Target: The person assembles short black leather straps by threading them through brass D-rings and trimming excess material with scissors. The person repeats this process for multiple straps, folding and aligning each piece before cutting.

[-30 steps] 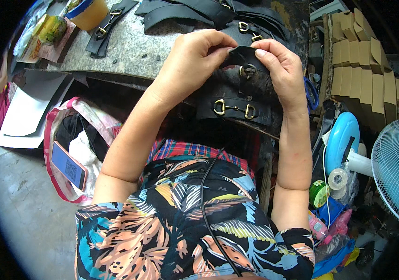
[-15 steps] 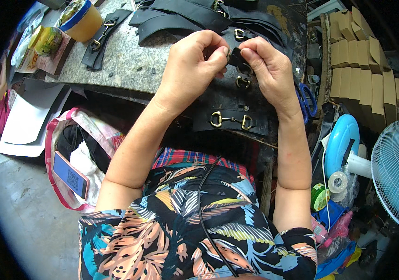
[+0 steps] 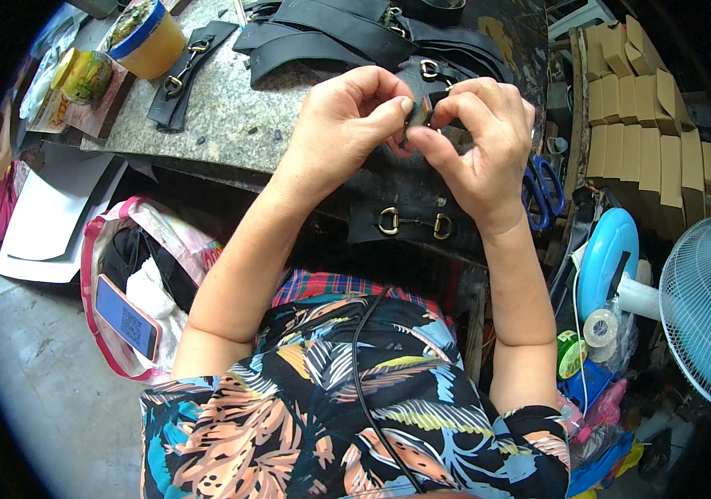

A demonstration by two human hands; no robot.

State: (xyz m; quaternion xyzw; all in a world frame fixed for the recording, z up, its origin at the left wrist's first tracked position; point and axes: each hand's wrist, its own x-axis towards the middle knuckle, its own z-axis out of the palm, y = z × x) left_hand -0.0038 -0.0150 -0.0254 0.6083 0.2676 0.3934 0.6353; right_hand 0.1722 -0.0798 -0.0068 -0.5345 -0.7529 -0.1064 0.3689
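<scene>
Above the table's near edge, my left hand [image 3: 343, 125] pinches a small black leather strap [image 3: 422, 104] between thumb and fingers. My right hand [image 3: 488, 145] meets it from the other side, its thumb and forefinger curled on the strap's lower end. Much of the strap is hidden by the fingers. Just below the hands lies a black leather piece with brass horsebit hardware [image 3: 413, 221]. Beyond my fingers, another brass buckle [image 3: 428, 69] shows on dark leather. A similar black piece with a brass bit [image 3: 181, 79] rests farther left.
Black leather straps [image 3: 330, 33] are heaped at the back of the stone-topped table [image 3: 247, 108]. A blue-rimmed tub [image 3: 141, 41] and a jar [image 3: 87, 75] stand at left. Blue scissors [image 3: 543, 191], stacked cardboard boxes [image 3: 634, 158] and a fan [image 3: 696, 308] are at right. A bag holds a phone [image 3: 127, 316].
My right hand has turned and spread its fingers more, its thumb now lower on the strap. Both hands have shifted slightly nearer, and the strap is tilted differently.
</scene>
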